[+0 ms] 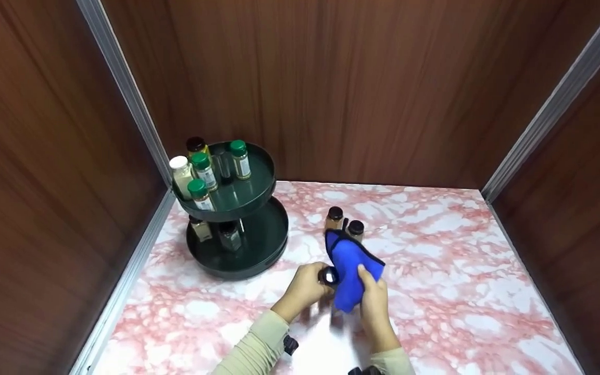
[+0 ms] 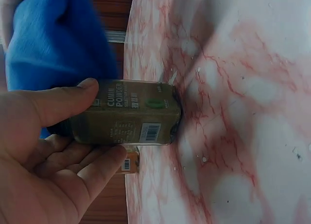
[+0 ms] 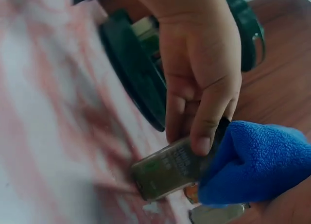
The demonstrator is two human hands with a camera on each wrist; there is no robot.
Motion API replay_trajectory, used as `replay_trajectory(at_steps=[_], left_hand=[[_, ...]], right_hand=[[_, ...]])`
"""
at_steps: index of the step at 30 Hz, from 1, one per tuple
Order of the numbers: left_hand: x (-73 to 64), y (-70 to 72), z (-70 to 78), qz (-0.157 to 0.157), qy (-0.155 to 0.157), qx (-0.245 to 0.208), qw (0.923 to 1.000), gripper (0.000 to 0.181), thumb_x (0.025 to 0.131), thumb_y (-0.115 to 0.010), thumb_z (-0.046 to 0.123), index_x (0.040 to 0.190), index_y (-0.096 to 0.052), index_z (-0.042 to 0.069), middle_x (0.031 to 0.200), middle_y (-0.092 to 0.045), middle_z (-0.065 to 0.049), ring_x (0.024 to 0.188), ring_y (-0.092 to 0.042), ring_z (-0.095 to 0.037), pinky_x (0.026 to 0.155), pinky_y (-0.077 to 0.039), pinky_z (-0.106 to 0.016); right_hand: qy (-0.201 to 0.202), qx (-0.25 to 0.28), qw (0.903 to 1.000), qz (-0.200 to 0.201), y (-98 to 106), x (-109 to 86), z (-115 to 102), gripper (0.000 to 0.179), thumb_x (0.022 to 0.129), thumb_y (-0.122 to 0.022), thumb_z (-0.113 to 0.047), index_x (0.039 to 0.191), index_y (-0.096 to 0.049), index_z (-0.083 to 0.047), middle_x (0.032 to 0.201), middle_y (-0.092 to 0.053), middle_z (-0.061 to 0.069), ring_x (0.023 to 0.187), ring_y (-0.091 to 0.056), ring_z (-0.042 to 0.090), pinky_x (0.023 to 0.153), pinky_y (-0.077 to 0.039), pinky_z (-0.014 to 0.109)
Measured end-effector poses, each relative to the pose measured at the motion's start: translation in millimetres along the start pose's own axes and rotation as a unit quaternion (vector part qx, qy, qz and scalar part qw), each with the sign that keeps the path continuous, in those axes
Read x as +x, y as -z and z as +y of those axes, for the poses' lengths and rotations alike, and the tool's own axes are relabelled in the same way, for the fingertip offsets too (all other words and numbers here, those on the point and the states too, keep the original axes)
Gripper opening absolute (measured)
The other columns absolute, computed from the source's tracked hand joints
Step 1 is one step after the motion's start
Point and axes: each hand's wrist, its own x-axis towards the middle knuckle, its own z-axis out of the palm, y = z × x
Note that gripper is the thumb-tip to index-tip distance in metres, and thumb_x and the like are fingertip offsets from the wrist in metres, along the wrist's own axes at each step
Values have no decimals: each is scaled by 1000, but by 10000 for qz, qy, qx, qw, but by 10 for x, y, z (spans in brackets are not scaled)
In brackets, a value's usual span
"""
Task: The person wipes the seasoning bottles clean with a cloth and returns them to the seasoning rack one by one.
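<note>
My left hand [image 1: 306, 289] grips a cumin powder jar [image 2: 141, 112] with a dark cap, thumb on one side and fingers on the other. The jar is upright, its base right at the marbled tabletop. In my right hand [image 1: 375, 298] is a blue cloth [image 1: 351, 268] with a black edge, pinched under the thumb. The cloth hangs against the jar's cap and hides part of it in the left wrist view. Just behind the cloth stand two dark-capped jars [image 1: 334, 216], partly covered by it in the head view.
To the left stands a two-tier dark green round rack [image 1: 248, 208]. Green-capped bottles [image 1: 241, 159], a white-capped jar [image 1: 181, 174] and a dark-capped one occupy its upper tier; jars [image 1: 229, 237] sit on the lower. Wood-grain panels [image 1: 331, 94] enclose the table [image 1: 446, 291] at the back and sides.
</note>
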Motion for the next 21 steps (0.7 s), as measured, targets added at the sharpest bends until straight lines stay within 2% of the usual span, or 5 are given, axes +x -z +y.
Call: replay_trajectory(at_steps=[5,9,14,18,21], left_hand=[[8,3,12,-40,12,162,9999,40,65,-85,2,104,-74,3,91,-75,-2,81,-61,-8,78,-53,-27],[-8,-3,8,-82,138,34,9999,45,66,-88,3,108,-74,3,94,-75,-5,79,-61,-10,75,-52,-27],[4,15,-9,-56,45,57,10000,39,67,-87,2,104,-75,6,93,-76,-5,80,-61,-10,77,-52,-27],[16,28,0,-88,26,75,9999,36,65,-86,0,98,-74,8,87,-74,-2,75,-57,-6,75,-51,-26],[18,6,5,-82,0,76,9999,35,64,-85,-1,95,-72,9,84,-73,0,73,-55,-6,72,-50,-25]], right_hand=[[-206,-355,9992,18,-17,131,245,35,102,-61,-30,111,-64,4,86,-73,3,78,-69,14,74,-57,27],[-396,-698,9968,54,36,93,387,35,103,-60,-27,112,-66,7,89,-74,4,80,-69,13,76,-57,26],[-266,-1149,9930,74,45,-14,147,34,101,-62,-27,104,-69,6,83,-74,8,74,-69,17,71,-57,30],[-200,-797,9965,-125,17,-11,-98,30,100,-63,-27,99,-68,2,80,-73,6,73,-68,17,71,-57,30],[-223,-402,9983,-352,-9,50,-148,26,101,-61,-24,100,-67,1,82,-74,6,75,-69,16,74,-58,30]])
